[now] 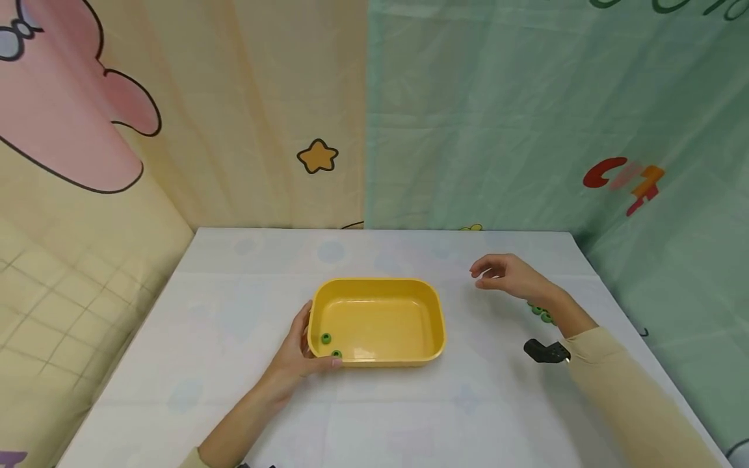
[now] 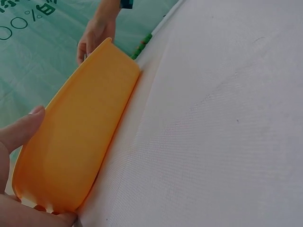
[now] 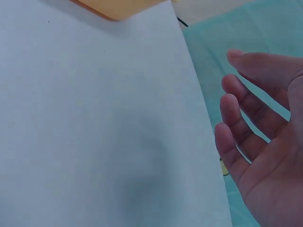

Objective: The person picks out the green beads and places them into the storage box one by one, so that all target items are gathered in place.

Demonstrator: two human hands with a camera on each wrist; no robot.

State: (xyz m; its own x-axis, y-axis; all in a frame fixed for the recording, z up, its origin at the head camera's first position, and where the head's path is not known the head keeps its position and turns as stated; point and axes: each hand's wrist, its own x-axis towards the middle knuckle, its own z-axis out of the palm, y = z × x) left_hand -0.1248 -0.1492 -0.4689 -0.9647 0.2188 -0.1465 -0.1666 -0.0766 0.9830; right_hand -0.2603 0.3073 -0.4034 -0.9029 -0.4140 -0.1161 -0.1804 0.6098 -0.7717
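A yellow rectangular tray (image 1: 383, 318) stands on the table, and my left hand (image 1: 298, 354) grips its left end, thumb over the near rim and fingers round the side. In the tray's left near corner lie two small green beads, one bead (image 1: 326, 338) a little farther in than the other bead (image 1: 336, 353). My right hand (image 1: 502, 274) hovers above the table to the right of the tray. Its fingers (image 3: 236, 106) are loosely bent, and nothing shows between them and the thumb. Several more green beads (image 1: 547, 317) lie under the right wrist, partly hidden by it.
A white patterned cloth covers the table (image 1: 234, 292). Curtains hang behind and at both sides, a green curtain (image 1: 497, 117) on the right and a yellowish curtain (image 1: 251, 97) on the left. A black wrist device (image 1: 547, 351) juts from the right sleeve.
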